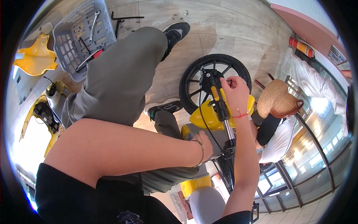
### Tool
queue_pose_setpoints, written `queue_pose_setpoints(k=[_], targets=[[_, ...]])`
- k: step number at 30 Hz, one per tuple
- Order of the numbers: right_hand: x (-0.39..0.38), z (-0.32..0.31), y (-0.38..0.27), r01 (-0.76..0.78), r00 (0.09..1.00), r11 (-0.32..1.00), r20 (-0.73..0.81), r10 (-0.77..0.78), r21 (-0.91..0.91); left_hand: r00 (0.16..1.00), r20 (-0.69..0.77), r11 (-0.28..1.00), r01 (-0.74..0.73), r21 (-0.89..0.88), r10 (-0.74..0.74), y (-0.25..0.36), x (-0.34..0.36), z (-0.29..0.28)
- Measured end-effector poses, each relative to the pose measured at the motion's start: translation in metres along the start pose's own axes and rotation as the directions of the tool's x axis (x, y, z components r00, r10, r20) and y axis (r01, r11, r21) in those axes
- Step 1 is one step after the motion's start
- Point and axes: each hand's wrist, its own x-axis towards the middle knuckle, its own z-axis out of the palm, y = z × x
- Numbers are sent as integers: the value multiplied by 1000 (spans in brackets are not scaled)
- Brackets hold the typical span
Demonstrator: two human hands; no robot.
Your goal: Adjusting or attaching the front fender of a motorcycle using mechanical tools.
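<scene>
We pinch small dark part (230, 83) in right hand (239, 92), toward wheel (185, 80) right edge; loosened pinch could drop it. Left hand (204, 145) grip: cannot tell.

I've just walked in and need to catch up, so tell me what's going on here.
A person has bare hands about a black wheel and its fork. The right hand is at the fork's end by the hub; whether it grips anything is unclear. The left hand is beside the fork, its fingers partly hidden. Another person in a straw hat is at the other side. A wrench lies in the grey basket, and a yellow panel lies apart at the left.
</scene>
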Motion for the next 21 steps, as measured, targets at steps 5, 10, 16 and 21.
queue_pose_setpoints(k=[5, 10, 16, 21], targets=[[-7, 0, -2, 54, 996, 996, 69, -59, 70, 999, 22, 1000, -25, 12, 25, -2, -2, -2], [-13, -3, 2, 256, 936, 967, 244, -252, 16, 999, 46, 999, -27, 27, 26, -2, 0, 0], [2, -4, 19, -21, 971, 847, 213, -110, 531, 996, 75, 998, -45, 48, 42, -2, 0, -2], [7, 2, 19, -341, 919, 681, 383, 95, 648, 995, 85, 998, -55, 37, 52, -3, 1, 3]])
